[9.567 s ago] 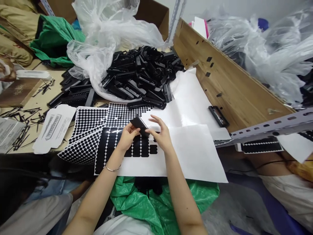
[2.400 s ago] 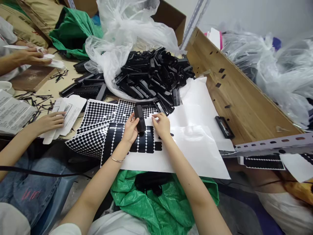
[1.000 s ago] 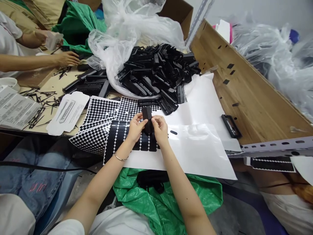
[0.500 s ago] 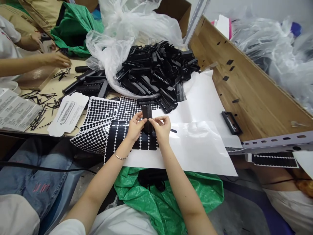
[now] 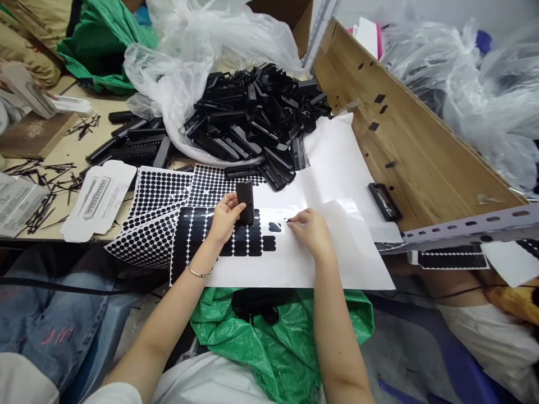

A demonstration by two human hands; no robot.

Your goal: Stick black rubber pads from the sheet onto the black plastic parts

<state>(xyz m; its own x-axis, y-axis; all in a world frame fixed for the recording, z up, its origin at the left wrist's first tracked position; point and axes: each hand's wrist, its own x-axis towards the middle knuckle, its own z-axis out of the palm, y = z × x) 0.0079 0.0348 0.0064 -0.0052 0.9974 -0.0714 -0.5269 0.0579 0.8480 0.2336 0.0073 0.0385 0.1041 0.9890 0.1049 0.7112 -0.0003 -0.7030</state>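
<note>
Green woven plastic sacking (image 5: pixel 269 348) is draped below the near edge of the white sticker sheet (image 5: pixel 261 272). Over that sheet's printed rows, a black rectangular case (image 5: pixel 245 202) is grasped on end in the left hand (image 5: pixel 225 221). Just right of the sheet's black stickers (image 5: pixel 240 247), a small dark piece (image 5: pixel 287 220), probably a peeled sticker, is pinched in the fingertips of the right hand (image 5: pixel 314 233). Sticker handling is judged to be the step in hand; a steadied case, a light pinch and careful alignment seem called for next. Beyond the sheet, dotted sticker sheets (image 5: pixel 162 193) are overlapped to its left; farther beyond it, similar black cases (image 5: pixel 256 112) are heaped beside a translucent plastic bag (image 5: pixel 168 84).
</note>
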